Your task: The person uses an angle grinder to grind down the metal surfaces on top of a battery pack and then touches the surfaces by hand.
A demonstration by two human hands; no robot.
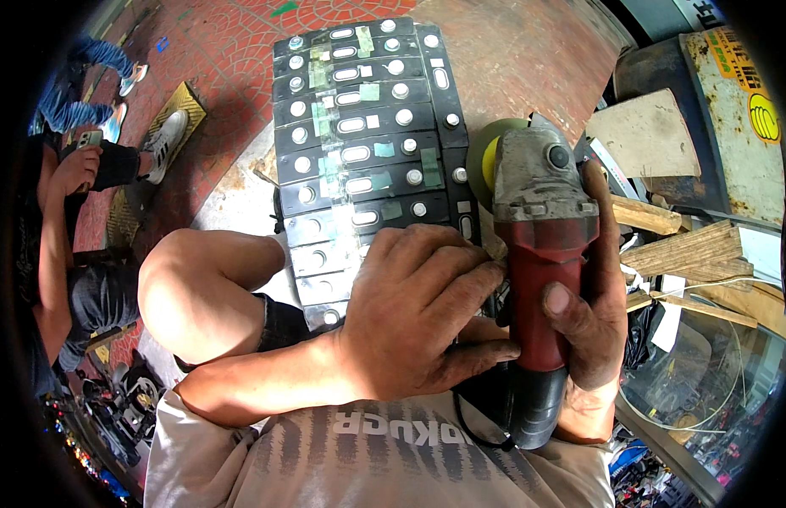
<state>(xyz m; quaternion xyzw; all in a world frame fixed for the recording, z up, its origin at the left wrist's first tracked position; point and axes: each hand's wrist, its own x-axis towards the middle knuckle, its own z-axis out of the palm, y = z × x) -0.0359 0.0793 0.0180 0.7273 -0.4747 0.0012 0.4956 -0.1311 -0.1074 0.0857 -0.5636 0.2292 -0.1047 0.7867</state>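
Note:
My right hand (pixel 592 322) is wrapped around the red body of an angle grinder (pixel 545 279), its thumb on top and index finger along the side. The grinder's grey metal head points away from me, with a yellow-green disc (pixel 488 165) on its left. My left hand (pixel 423 309) is closed against the grinder's left side, thumb tip on the lower body; some of its fingertips are hidden. Beyond and partly under my left hand lies a long battery pack (pixel 355 157) of black cells with round metal terminals and strips of clear and green tape.
At the left another person (pixel 54 212) sits holding a phone (pixel 90 140). Wood pieces (pixel 689 250), a beige board (pixel 643 131) and a rusty metal panel (pixel 736 127) stand at the right. Red patterned paving (pixel 224 51) spreads behind the pack, and loose parts (pixel 122 406) lie lower left.

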